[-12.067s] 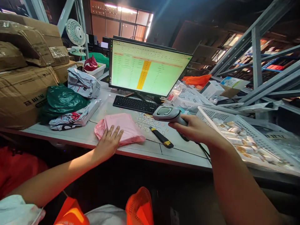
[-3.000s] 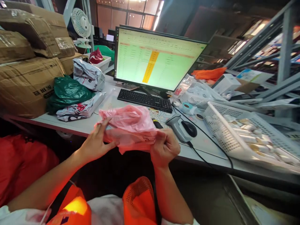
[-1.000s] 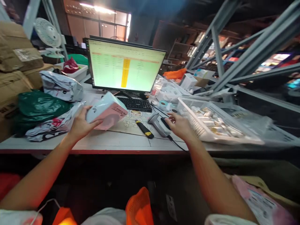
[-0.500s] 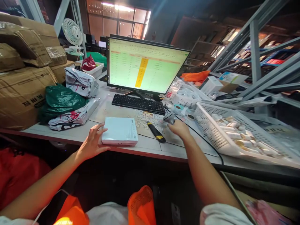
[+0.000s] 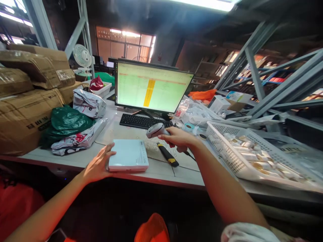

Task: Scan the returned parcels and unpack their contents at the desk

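Note:
A flat white box (image 5: 128, 154) lies near the front edge of the desk. My left hand (image 5: 99, 163) grips its left side, with the fingers on the upper left edge and the thumb low by the front corner. A grey handheld barcode scanner (image 5: 155, 130) is raised above the desk, its head pointing left. My right hand (image 5: 180, 137) is wrapped round the scanner's handle, and a dark cable trails from below. Under the scanner, to the right of the box, lies a black and yellow utility knife (image 5: 167, 155).
A monitor (image 5: 136, 89) and black keyboard (image 5: 135, 121) stand behind the box. Cardboard boxes (image 5: 25, 114), a green plastic bag (image 5: 69, 122) and packed bags (image 5: 89, 103) crowd the left. On the right sits a white perforated basket (image 5: 224, 151) of small wrapped items. Tape rolls (image 5: 188, 127) lie beside it.
My right hand has lifted the barcode scanner off the desk and brought it left, towards the box. My left hand stays on the box. The camera view has tilted upward.

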Demonstrator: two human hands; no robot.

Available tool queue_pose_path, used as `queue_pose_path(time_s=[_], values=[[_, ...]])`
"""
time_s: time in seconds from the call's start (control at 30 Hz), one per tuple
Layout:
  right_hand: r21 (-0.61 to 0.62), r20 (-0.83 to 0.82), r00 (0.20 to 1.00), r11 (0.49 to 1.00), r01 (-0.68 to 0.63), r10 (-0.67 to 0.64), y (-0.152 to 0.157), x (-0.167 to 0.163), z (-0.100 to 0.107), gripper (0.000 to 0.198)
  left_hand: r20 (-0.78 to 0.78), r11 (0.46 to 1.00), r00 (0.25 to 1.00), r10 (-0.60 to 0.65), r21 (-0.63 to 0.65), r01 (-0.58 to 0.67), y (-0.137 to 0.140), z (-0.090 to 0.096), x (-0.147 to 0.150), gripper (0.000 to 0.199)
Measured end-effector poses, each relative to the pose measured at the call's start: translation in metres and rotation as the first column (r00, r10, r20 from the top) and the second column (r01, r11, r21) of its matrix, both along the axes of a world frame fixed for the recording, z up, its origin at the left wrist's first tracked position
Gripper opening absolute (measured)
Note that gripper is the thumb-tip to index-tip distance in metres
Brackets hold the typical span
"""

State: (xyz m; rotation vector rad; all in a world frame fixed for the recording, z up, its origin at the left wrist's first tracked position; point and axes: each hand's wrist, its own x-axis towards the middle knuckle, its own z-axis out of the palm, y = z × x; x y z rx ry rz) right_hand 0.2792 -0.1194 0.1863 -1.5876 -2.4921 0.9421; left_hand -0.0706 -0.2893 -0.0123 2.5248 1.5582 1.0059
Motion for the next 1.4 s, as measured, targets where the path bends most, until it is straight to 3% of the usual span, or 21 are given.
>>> queue_pose_path(time_s=[0.1,0.2,0.3,0.4,0.53,0.67,0.7,0.77,0.8,0.87,1.03,1.2,1.33,1.4], values=[[0.144,-0.018,0.997,0.987,0.077,-0.075,0.020,0.026,-0.028,0.033,0.072,0.994,0.997,0.010,0.105,-0.017,0.001,0.002,-0.003,0.079],[0.299,0.072,0.968,0.931,0.210,-0.241,0.036,0.058,-0.064,0.036,0.269,0.984,0.959,0.086,0.127,-0.124,0.006,0.007,-0.012,0.077],[0.413,0.192,0.871,0.842,0.347,-0.453,0.040,0.085,-0.103,0.042,0.508,0.964,0.831,0.227,0.004,-0.266,0.017,0.012,-0.019,0.072],[0.429,0.256,0.795,0.801,0.417,-0.550,0.035,0.100,-0.132,0.043,0.631,0.940,0.700,0.336,-0.177,-0.291,0.030,0.013,-0.019,0.072],[0.469,0.232,0.782,0.771,0.431,-0.578,0.026,0.100,-0.133,0.049,0.617,0.887,0.642,0.456,-0.378,-0.266,0.039,0.007,-0.014,0.072],[0.732,-0.085,0.844,0.542,0.413,-0.529,0.036,0.066,-0.108,0.053,0.600,0.874,0.648,0.469,-0.420,-0.243,0.038,0.006,-0.013,0.070],[0.732,-0.099,0.874,0.560,0.388,-0.475,0.044,0.054,-0.103,0.053,0.594,0.864,0.641,0.486,-0.436,-0.252,0.038,0.007,-0.014,0.071],[0.606,0.000,0.928,0.738,0.295,-0.372,0.061,0.028,-0.101,0.054,0.573,0.838,0.628,0.527,-0.473,-0.272,0.036,0.009,-0.015,0.072],[0.538,0.045,0.942,0.803,0.257,-0.332,0.071,0.015,-0.103,0.053,0.562,0.829,0.626,0.541,-0.485,-0.280,0.036,0.011,-0.015,0.072],[0.448,0.102,0.951,0.867,0.217,-0.291,0.088,-0.005,-0.108,0.055,0.543,0.821,0.637,0.547,-0.497,-0.281,0.035,0.013,-0.015,0.072],[0.521,0.030,0.893,0.769,0.369,-0.449,0.112,-0.032,-0.119,0.056,0.528,0.805,0.630,0.569,-0.516,-0.294,0.033,0.016,-0.016,0.072],[0.348,0.151,0.901,0.875,0.337,-0.407,0.122,-0.035,-0.121,0.038,0.551,0.821,0.633,0.544,-0.506,-0.265,0.035,0.015,-0.015,0.071],[0.352,0.107,0.936,0.894,0.279,-0.334,0.123,-0.041,-0.104,0.044,0.581,0.833,0.625,0.521,-0.505,-0.225,0.035,0.013,-0.016,0.067],[0.377,0.036,0.973,0.905,0.199,-0.229,0.115,-0.052,-0.088,0.052,0.612,0.848,0.620,0.492,-0.499,-0.180,0.033,0.012,-0.017,0.068]])
